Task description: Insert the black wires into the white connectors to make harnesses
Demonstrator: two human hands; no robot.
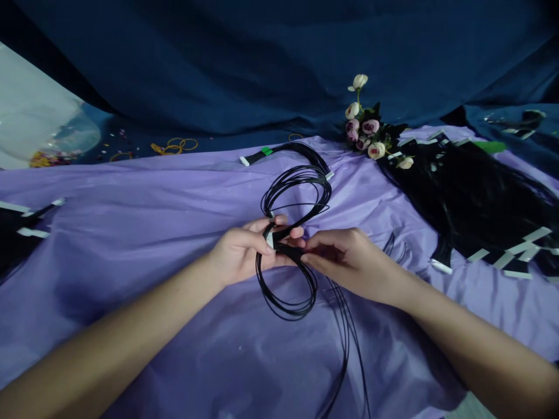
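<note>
A bundle of thin black wires (309,294) is looped into a rough figure of eight in front of me. Its waist is pinched in my left hand (233,250), the thumb pressing by a white connector (270,238). My right hand (356,262) is closed, thumb and fingertips pinching the wires just right of the waist. Loose wire ends hang below that hand toward the bottom edge. Just beyond the upper loop lies a second black wire bundle (301,146) with white ends and a green tag (266,151).
Lilac cloth (174,198) covers the surface, with a dark blue curtain (244,64) behind. Artificial flowers (362,129) and a large pile of black wire bundles (476,198) lie right. More bundles (17,244) sit at left. Yellow rubber bands (172,146) lie behind the cloth.
</note>
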